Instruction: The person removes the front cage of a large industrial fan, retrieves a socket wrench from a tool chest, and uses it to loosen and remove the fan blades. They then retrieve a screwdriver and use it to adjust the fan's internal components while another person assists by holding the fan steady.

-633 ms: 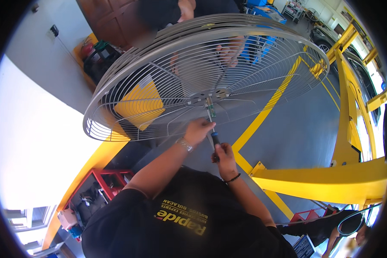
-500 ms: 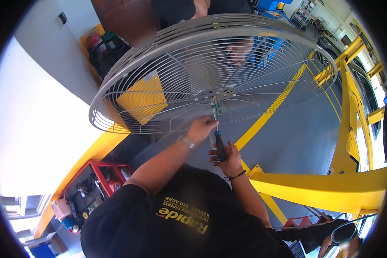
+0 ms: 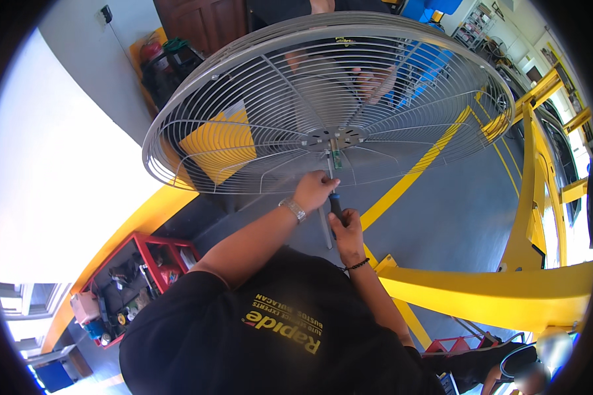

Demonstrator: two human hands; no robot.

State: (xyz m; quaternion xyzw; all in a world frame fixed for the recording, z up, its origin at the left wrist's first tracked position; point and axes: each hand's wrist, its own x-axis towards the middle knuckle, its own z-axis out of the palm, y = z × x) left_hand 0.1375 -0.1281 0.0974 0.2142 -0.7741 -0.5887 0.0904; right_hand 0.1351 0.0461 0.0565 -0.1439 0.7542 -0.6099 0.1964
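Note:
A large round wire fan guard (image 3: 212, 79) spans the upper middle, tilted, with a perforated plate (image 3: 334, 137) at its centre. Below the plate sit a grey metal rod and a small green circuit board (image 3: 337, 160). My left hand (image 3: 315, 189) is closed with its fingertips pinched at the shaft of a screwdriver (image 3: 337, 207). Closed around its dark, blue-collared handle is my right hand (image 3: 349, 232). A thin metal bar (image 3: 325, 229) runs down behind my left hand; whether those fingers also touch it, I cannot tell. The screwdriver's tip is hard to make out.
Behind the guard, a co-worker's hand (image 3: 375, 82) shows through the wires. A yellow lift arm (image 3: 481, 289) crosses at the right. To the left stands a red cart (image 3: 151, 263) carrying assorted items. A yellow panel (image 3: 221, 145) lies beyond the guard's left side.
My right hand has moved slightly up, and its loosely spread fingers have closed around the screwdriver handle. The guard's near rim has shifted slightly upward in view.

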